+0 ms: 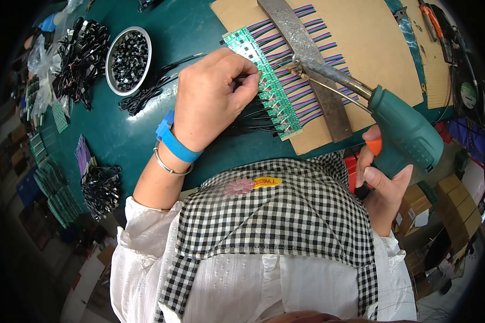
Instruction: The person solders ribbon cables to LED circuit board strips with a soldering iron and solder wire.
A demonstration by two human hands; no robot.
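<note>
My right hand (385, 185) is wrapped round the grip of a green soldering gun (407, 129) with an orange trigger. Its metal tip reaches left over a strip of green circuit boards (269, 86). Close to that tip, my left hand (215, 97) pinches at the left edge of the strip; its fingers hide what lies between them. Black cables (258, 116) run from the strip's lower left edge, partly under my hand. Thin multicoloured wires (307, 110) fan out from its right edge, and a flat metal bar (328, 102) lies across them.
Brown cardboard (382, 54) lies under the boards on the green table (161, 48). At the left stand a metal bowl (110, 70) of small black parts and a heap of black cables (83, 59). Orange-handled pliers (432, 21) lie at the far right.
</note>
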